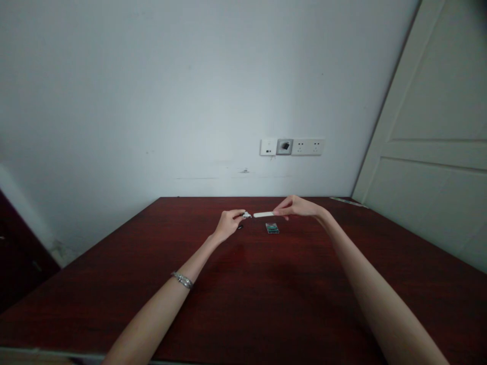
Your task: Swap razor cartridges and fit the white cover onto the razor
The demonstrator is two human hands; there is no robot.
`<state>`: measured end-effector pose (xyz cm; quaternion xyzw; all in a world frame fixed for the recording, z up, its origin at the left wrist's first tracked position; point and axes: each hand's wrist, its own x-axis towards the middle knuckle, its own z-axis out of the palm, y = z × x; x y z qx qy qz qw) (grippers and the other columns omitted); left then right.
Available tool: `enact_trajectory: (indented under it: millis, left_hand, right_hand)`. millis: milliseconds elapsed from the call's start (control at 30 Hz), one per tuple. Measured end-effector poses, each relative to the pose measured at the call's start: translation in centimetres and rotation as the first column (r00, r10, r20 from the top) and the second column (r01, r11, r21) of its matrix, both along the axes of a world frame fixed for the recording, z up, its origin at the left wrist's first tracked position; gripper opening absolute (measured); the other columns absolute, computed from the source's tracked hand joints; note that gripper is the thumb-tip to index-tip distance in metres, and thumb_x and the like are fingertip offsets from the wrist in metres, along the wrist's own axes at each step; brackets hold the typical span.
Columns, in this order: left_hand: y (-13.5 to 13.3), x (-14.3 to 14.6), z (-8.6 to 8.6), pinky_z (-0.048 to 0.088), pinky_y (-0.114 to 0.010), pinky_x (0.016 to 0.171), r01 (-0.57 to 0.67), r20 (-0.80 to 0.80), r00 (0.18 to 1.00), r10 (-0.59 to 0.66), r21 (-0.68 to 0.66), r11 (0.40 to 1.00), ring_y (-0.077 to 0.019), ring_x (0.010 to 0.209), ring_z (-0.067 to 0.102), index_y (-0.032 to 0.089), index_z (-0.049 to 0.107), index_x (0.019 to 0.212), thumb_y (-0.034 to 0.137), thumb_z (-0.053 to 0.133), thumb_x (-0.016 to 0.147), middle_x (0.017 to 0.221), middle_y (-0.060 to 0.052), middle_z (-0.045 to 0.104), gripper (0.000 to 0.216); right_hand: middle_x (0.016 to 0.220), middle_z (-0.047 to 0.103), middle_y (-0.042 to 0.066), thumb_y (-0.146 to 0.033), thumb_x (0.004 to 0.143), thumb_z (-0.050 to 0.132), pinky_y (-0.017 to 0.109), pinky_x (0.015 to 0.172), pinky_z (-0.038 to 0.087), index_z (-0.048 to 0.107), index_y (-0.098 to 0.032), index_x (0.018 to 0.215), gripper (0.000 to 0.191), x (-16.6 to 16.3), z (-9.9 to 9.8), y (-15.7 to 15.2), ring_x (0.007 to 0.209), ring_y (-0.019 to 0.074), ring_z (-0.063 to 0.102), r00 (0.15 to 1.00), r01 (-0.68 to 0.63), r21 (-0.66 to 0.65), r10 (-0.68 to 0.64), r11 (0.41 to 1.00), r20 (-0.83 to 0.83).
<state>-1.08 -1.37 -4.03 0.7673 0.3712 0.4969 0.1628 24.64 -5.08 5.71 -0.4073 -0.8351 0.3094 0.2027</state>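
the left hand (227, 224) reaches to the far middle of the worktop (243, 309), its grip narrow, thumb and fingers pinched on a small silvery-white piece (246, 215); the piece is too small to make out further. just right of it, the right hand (299, 206) has its grip closed on the right end of a flat white strip (263, 215). the strip lies level, its left tip pointing at the silvery-white piece, with a small gap between the two.

on the near side of the strip, just below the right hand, a small clear case (272, 228) with something green in it sits on the worktop. a little dark object (240, 227) shows just beside the left fingers, too small to name.

a silvery bracelet (182, 280) circles the left wrist. the worktop is dark red-brown and meets a pale wall (190, 101) at its far edge, where a row of sockets (308, 147) is set, right of the middle. a pale panelled surface (429, 121) rises along the right side.
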Motion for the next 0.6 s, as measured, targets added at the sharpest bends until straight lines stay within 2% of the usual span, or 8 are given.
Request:
enact_trajectory:
  millis: [200,300,400,500,600]
  left_hand:
    - [-0.4,0.3,0.3,0.049,-0.034,0.083,-0.001,0.009,1.0,0.001,-0.022,1.0,-0.0213,0.087,0.065,0.016,0.07,0.09,0.015,0.063,0.072,0.095,-0.007,0.07,0.02]
    - [-0.5,0.1,0.9,0.048,-0.034,0.085,-0.009,0.042,0.999,0.01,-0.033,0.999,-0.0215,0.088,0.065,0.014,0.07,0.088,0.017,0.063,0.072,0.094,-0.008,0.07,0.018]
    - [-0.5,0.0,1.3,0.048,-0.033,0.084,0.088,0.104,0.992,-0.077,-0.101,0.991,-0.0206,0.087,0.065,0.012,0.069,0.082,0.019,0.062,0.072,0.089,-0.008,0.07,0.014]
    - [-0.6,0.4,1.4,0.052,-0.031,0.072,0.251,0.233,0.954,-0.187,-0.286,0.925,-0.0184,0.077,0.066,0.008,0.063,0.09,0.019,0.061,0.073,0.082,-0.009,0.069,0.02]
    - [-1.1,1.1,1.3,0.053,-0.027,0.064,0.357,0.336,0.916,-0.219,-0.435,0.827,-0.0171,0.073,0.066,0.007,0.057,0.1,0.017,0.06,0.075,0.08,-0.01,0.068,0.027]
  right_hand:
    - [0.05,0.052,-0.001,-0.055,0.07,0.059,0.023,0.046,0.025,0.071,-0.013,0.075,0.043,-2.1,-0.2,-0.4,0.047,0.0074,0.036,0.998,-0.033,0.019,0.034,0.999,-0.056]
    - [0.053,0.055,0.0,-0.054,0.068,0.061,0.023,0.048,0.027,0.072,-0.013,0.079,0.044,-1.0,-0.6,0.1,0.049,0.0081,0.039,0.998,0.015,0.025,-0.014,1.0,-0.061]
    - [0.054,0.056,0.001,-0.053,0.067,0.062,0.023,0.048,0.028,0.073,-0.011,0.078,0.044,0.4,-1.0,0.1,0.051,0.0083,0.04,0.991,0.111,0.05,-0.106,0.993,-0.086]
    - [0.055,0.054,0.0,-0.052,0.071,0.059,0.022,0.045,0.026,0.071,-0.012,0.093,0.047,0.4,-1.5,-0.7,0.047,0.0069,0.037,0.949,0.2,0.045,-0.182,0.979,-0.256]
    - [0.058,0.053,-0.001,-0.05,0.074,0.056,0.021,0.04,0.025,0.059,-0.014,0.118,0.057,-1.3,-2.9,-1.6,0.042,0.0055,0.035,0.813,0.279,-0.011,-0.242,0.96,-0.53]
